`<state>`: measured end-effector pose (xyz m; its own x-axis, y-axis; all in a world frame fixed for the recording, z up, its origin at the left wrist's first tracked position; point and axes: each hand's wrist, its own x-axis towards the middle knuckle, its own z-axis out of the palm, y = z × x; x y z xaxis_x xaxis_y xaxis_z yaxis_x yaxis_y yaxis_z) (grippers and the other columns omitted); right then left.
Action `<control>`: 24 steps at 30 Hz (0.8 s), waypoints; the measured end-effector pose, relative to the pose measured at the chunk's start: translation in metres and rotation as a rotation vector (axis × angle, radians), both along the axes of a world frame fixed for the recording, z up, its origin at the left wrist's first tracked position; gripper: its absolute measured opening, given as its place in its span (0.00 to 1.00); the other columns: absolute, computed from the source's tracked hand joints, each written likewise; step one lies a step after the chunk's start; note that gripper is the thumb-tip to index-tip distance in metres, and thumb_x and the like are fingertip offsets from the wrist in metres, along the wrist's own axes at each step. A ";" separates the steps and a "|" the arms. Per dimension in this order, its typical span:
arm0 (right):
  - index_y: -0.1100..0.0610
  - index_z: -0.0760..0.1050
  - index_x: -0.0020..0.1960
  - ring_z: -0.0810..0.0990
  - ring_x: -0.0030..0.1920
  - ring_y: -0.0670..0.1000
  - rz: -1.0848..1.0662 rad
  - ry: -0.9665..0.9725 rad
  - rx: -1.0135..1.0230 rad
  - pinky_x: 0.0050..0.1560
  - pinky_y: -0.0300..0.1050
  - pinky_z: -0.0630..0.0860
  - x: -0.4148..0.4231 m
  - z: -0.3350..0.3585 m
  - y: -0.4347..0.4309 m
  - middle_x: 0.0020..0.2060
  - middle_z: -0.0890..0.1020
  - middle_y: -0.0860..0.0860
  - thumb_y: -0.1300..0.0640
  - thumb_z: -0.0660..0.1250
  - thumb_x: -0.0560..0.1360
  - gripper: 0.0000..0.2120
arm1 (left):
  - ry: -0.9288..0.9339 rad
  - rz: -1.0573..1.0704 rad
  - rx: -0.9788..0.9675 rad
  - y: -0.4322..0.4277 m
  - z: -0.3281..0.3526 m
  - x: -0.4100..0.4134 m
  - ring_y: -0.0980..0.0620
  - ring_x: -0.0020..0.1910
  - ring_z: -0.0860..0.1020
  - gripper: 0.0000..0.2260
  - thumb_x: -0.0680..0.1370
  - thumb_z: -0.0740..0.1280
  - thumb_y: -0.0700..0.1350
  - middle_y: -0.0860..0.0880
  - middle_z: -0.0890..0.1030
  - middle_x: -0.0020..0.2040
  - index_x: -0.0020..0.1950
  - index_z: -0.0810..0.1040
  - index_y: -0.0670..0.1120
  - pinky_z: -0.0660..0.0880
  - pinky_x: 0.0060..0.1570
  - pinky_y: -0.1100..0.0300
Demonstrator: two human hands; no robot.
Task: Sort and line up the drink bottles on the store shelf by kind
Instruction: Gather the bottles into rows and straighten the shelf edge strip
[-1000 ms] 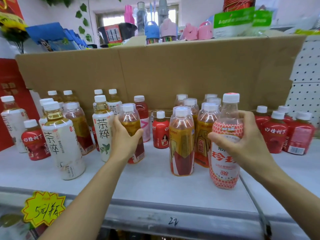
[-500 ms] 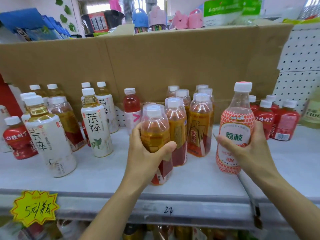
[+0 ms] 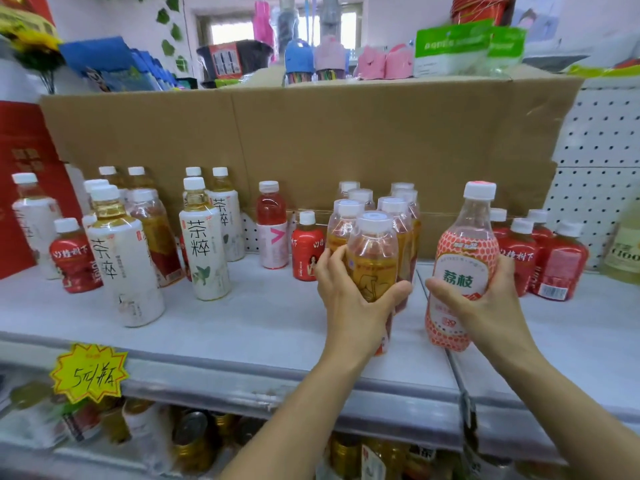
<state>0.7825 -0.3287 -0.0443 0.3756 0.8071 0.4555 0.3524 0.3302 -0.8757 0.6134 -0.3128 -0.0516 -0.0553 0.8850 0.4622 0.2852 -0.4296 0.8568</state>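
Gripping an amber tea bottle (image 3: 372, 261), the left hand (image 3: 349, 299) sits just left of the pink-netted bottle (image 3: 462, 271) reading "荔枝", clasped by the right hand (image 3: 485, 303).

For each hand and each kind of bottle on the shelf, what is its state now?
left hand: closed around amber tea bottle
right hand: closed around lychee bottle
amber tea bottle: upright, capped, at front of its group
lychee bottle: upright, capped, held
white tea bottles: upright, capped
small red bottles: upright, capped

Bright, even indoor light; a window (image 3: 277, 27) glows at twelve o'clock. Shadows are soft. Edges curve and blur, especially around seven o'clock.
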 end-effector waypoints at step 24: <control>0.53 0.62 0.65 0.76 0.48 0.41 -0.164 0.028 0.034 0.41 0.39 0.73 -0.045 -0.004 0.006 0.48 0.74 0.42 0.57 0.76 0.68 0.31 | -0.021 0.100 -0.151 0.156 0.008 -0.135 0.52 0.67 0.68 0.31 0.77 0.70 0.44 0.49 0.67 0.71 0.77 0.60 0.47 0.68 0.65 0.54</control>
<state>0.7370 -0.3224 -0.0481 0.5139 0.7184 0.4688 0.3797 0.2995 -0.8753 0.4785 -0.1565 -0.0438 -0.1549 0.9338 0.3225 0.3019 -0.2661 0.9155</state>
